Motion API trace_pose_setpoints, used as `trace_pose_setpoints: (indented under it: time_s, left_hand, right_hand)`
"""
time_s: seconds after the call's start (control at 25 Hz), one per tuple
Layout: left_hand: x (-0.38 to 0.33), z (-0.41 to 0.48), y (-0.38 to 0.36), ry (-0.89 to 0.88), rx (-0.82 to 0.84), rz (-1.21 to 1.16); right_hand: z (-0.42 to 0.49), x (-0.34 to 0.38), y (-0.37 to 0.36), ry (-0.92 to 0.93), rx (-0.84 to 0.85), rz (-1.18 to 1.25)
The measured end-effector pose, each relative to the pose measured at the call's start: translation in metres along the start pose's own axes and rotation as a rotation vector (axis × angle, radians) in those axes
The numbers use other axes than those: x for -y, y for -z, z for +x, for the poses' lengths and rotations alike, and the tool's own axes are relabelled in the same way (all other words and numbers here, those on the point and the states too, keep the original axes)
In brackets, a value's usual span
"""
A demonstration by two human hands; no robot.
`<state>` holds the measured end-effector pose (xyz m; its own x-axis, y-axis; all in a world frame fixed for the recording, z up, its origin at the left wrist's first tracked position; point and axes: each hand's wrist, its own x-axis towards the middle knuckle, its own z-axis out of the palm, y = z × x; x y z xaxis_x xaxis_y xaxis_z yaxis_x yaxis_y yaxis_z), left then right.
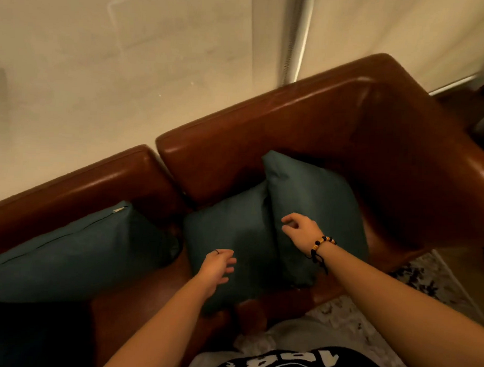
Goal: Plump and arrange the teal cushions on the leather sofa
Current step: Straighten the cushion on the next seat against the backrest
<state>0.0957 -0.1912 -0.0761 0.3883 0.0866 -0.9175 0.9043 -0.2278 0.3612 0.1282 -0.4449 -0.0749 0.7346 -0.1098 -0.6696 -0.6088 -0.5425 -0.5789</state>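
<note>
- While three teal cushions sit on the sofa (pixel 306 125), none looks finished yet, so I judge the task to be somewhere in its middle.
- Right cushion (pixel 314 202) leans upright in the corner, against the backrest and near the armrest — it looks the nearest to arranged, though its face is a little slack.
- Middle cushion (pixel 233 229) stands on the seat with its right edge tucked behind or against the right cushion; the two overlap, and which lies in front along the seam is hard to read.
- Left cushion (pixel 76 246) lies tilted back against the backrest, zip edge uppermost, touching or nearly touching the middle one. It seems untouched by either hand and probably needs turning so the zip is hidden.
- Left hand (pixel 217 267) hovers at the lower face of the middle cushion, fingers loosely spread and slightly curled, holding nothing; whether the fingertips touch the fabric I cannot tell.
- Right hand (pixel 299 229), with a beaded bracelet (pixel 322 242) at the wrist, is over the inner edge of the right cushion, fingers bent as if about to pinch the fabric — no grip is formed yet.
- Left to do, by my reckoning: plump the middle and left cushions, then space all three evenly.
- Hidden or unclear: the sofa's left part runs off frame, so more cushions may lie there; a dark shape at the lower left corner cannot be identified; the light is dim and the edges blurred.
</note>
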Motion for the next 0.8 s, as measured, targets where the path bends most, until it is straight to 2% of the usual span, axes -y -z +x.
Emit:
trace_pose_setpoints:
  time_s: [0.12, 0.24, 0.32, 0.44, 0.52, 0.64, 0.72, 0.8]
  left_hand:
    - [-0.023, -0.003, -0.069, 0.015, 0.068, 0.036]
    - [-0.042, -0.013, -0.127, 0.090, 0.161, 0.174]
    - [-0.047, -0.016, -0.153, 0.188, 0.157, 0.290]
    - [-0.041, -0.008, -0.172, 0.242, 0.116, 0.380]
    - [-0.034, 0.001, -0.176, 0.194, 0.101, 0.364]
    - [-0.030, 0.009, -0.186, -0.020, 0.009, 0.367]
    - [-0.038, 0.001, -0.197, -0.141, -0.029, 0.363]
    - [-0.048, -0.013, -0.214, -0.192, -0.037, 0.356]
  right_hand:
    - [0.013, -0.030, 0.045, -0.049, -0.026, 0.022]
    - [0.019, -0.064, 0.075, -0.120, -0.051, -0.016]
    - [0.020, -0.087, 0.081, -0.195, -0.051, -0.006]
    - [0.013, -0.115, 0.080, -0.291, -0.014, 0.071]
    - [0.009, -0.131, 0.076, -0.314, 0.014, 0.114]
    - [0.007, -0.153, 0.078, -0.384, 0.012, 0.200]
    - [0.006, -0.157, 0.083, -0.427, -0.038, 0.262]
    - [0.005, -0.151, 0.094, -0.416, -0.155, 0.251]
